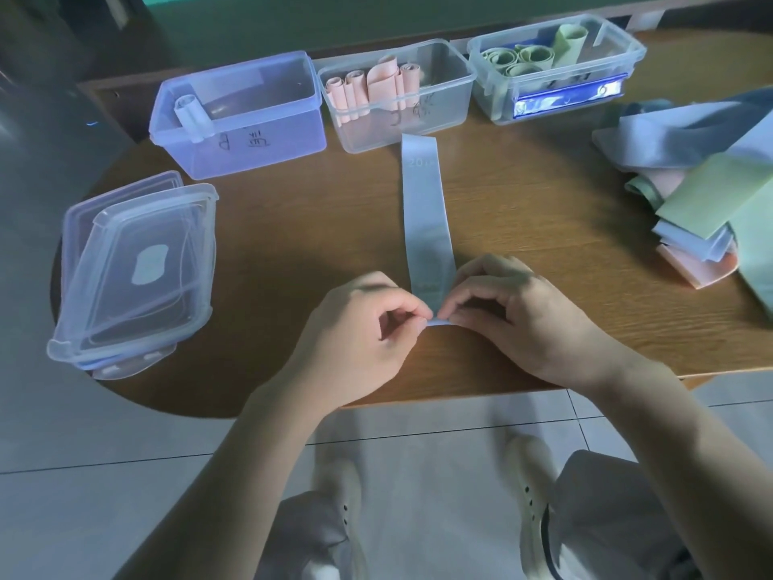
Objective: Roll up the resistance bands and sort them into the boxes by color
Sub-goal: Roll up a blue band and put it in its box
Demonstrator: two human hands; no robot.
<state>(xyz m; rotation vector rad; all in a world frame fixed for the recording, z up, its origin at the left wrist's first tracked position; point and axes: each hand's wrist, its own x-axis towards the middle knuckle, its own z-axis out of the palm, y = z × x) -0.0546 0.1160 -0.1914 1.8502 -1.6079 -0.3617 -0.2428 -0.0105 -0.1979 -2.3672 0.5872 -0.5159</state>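
A pale blue resistance band point(424, 211) lies flat and straight on the wooden table point(318, 228), running from the boxes toward me. My left hand point(364, 328) and my right hand point(514, 311) both pinch its near end, where the edge is just folded over. Three clear boxes stand in a row at the back: the left box point(251, 131) holds one rolled blue band point(192, 115), the middle box point(397, 102) holds several pink rolls, and the right box point(556, 69) holds green rolls.
A stack of clear lids point(134, 270) sits at the table's left edge. A loose pile of blue, green and pink bands point(702, 194) covers the right side. The table's front edge runs just under my wrists, with tiled floor below.
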